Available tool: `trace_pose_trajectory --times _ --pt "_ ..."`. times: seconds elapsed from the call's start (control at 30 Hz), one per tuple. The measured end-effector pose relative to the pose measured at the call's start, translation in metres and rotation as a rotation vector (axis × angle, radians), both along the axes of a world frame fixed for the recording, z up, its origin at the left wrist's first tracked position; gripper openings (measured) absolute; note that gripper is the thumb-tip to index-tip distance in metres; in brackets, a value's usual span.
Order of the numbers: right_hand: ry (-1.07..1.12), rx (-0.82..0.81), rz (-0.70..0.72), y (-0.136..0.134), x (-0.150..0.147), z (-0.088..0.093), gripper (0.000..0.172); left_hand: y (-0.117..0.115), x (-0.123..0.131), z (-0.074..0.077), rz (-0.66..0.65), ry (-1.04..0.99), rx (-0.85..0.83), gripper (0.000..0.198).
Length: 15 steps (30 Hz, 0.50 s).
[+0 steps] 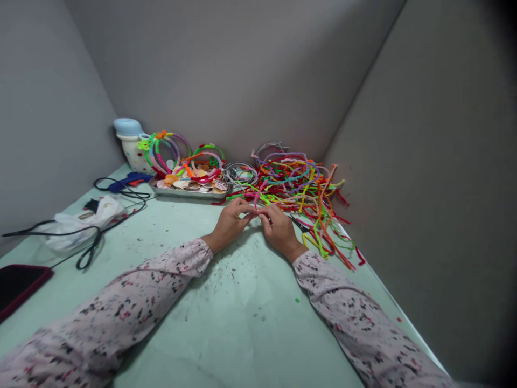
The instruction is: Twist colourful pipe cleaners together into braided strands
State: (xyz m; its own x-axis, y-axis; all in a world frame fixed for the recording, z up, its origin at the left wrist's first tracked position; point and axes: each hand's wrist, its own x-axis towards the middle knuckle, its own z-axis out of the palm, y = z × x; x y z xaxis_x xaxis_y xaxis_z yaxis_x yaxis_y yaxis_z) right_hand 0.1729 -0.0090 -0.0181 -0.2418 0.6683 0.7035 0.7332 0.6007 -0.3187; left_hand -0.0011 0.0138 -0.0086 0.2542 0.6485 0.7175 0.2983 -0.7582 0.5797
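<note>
Both my hands meet at the near edge of a heap of coloured pipe cleaners (301, 186) lying on the pale green table (242, 312). My left hand (231, 220) has its fingers pinched together on a thin pink strand at the heap's edge. Fingertip to fingertip with it, my right hand (279, 229) is closed on the same strand. How much of the strand lies under the fingers is hidden. Both forearms wear pale flowered sleeves.
A metal tray (189, 192) of shells and coloured hoops stands at the back, with a white jar (131, 143) and a blue glue gun (127, 181) to its left. Black scissors (89, 251), a white bag (81, 222) and a dark red case (18, 285) lie left. Grey walls close in.
</note>
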Motion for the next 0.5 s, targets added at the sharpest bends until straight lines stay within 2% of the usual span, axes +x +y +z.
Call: trace_pose_trajectory --times 0.5 --pt "0.016 -0.024 0.005 -0.0021 -0.0008 0.0026 0.015 0.0020 -0.0012 -0.0025 0.019 0.007 0.029 0.011"
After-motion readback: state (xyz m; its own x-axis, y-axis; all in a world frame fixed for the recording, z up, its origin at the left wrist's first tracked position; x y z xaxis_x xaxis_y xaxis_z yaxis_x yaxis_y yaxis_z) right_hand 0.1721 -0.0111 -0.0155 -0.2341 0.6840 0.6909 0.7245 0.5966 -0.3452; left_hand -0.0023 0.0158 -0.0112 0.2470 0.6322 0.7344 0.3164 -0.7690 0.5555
